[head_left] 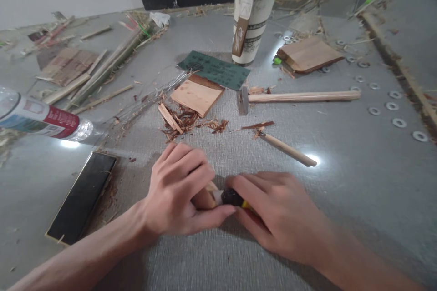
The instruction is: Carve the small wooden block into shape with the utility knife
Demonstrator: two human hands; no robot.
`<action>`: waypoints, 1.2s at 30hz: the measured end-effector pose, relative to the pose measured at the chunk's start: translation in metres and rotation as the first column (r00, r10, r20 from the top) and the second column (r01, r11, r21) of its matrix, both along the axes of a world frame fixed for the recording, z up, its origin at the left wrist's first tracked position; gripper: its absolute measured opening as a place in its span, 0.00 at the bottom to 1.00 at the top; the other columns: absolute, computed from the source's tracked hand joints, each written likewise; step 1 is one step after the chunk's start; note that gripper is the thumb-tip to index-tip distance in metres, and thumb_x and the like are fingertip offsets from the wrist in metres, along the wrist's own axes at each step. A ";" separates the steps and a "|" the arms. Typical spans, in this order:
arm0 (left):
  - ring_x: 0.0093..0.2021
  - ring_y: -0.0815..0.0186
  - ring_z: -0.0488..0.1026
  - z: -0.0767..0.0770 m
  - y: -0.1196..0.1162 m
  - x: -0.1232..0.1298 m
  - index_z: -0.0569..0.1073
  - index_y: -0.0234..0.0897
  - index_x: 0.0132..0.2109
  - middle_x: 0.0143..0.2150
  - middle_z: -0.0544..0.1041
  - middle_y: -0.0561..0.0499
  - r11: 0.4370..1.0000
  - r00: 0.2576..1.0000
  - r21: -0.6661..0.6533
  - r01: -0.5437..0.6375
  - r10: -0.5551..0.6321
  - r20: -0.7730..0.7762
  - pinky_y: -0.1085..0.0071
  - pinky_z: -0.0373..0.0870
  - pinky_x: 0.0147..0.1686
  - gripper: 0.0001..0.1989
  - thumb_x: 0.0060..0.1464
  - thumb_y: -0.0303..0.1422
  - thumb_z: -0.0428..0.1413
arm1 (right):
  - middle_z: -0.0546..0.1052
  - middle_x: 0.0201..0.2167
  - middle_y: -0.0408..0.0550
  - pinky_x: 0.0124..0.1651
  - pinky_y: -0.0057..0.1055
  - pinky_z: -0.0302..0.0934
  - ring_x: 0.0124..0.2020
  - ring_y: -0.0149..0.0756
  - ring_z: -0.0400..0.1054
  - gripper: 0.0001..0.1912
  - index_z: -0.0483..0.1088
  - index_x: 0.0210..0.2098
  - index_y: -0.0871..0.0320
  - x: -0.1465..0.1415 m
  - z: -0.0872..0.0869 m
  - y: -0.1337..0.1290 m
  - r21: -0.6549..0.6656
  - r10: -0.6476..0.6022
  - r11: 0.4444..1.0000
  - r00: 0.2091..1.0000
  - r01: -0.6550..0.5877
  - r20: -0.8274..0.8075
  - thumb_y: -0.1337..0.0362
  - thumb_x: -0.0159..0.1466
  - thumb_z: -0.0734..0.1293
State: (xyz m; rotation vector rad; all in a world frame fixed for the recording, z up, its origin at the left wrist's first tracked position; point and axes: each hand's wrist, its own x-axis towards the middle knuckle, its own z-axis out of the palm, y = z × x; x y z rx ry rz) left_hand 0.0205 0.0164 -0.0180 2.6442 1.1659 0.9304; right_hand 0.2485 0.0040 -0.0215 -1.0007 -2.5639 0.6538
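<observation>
Near the bottom middle, my left hand (182,191) is closed around a small piece of wood (204,198), with its thumb stretched toward my right hand. My right hand (280,216) grips a utility knife (232,197) with a black and yellow handle. A short stretch of its pale metal blade touches the end of the wood; the fingers hide most of the handle. Beyond the hands lie reddish wood shavings (184,122) and a flat wood block (198,95). Green sandpaper (215,70) rests just behind that block.
A hammer (303,96) and a thin wooden stick (288,149) lie to the right. Several metal washers (398,122) are scattered near another wood block (310,54). A paper cup (256,13) stands at the back. On the left are a phone (82,198) and a plastic bottle (44,118).
</observation>
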 end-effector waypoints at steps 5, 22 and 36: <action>0.33 0.57 0.69 -0.001 -0.002 0.002 0.70 0.40 0.29 0.28 0.74 0.47 1.000 1.000 0.019 -0.007 0.007 -0.010 0.57 0.67 0.35 0.17 0.58 0.46 0.59 | 0.73 0.30 0.40 0.31 0.35 0.48 0.28 0.35 0.65 0.05 0.62 0.40 0.54 0.001 -0.001 0.002 -0.005 -0.045 0.999 0.999 0.045 -0.029 0.63 0.74 0.60; 0.32 0.58 0.67 -0.004 0.000 0.003 0.70 0.39 0.29 0.29 0.73 0.46 1.000 0.999 -0.017 0.003 -0.003 -0.033 0.57 0.66 0.34 0.23 0.56 0.54 0.61 | 0.72 0.29 0.39 0.32 0.35 0.48 0.27 0.34 0.65 0.03 0.63 0.40 0.54 -0.001 -0.001 0.002 -0.036 0.034 0.999 0.999 -0.034 0.001 0.63 0.71 0.63; 0.34 0.57 0.67 -0.006 0.000 0.002 0.71 0.39 0.31 0.32 0.73 0.47 0.999 0.998 -0.043 0.019 -0.021 -0.058 0.57 0.65 0.36 0.22 0.56 0.54 0.61 | 0.73 0.30 0.40 0.31 0.35 0.47 0.28 0.34 0.66 0.04 0.62 0.39 0.54 -0.001 0.001 0.002 -0.046 0.041 0.998 0.998 -0.039 0.052 0.67 0.69 0.64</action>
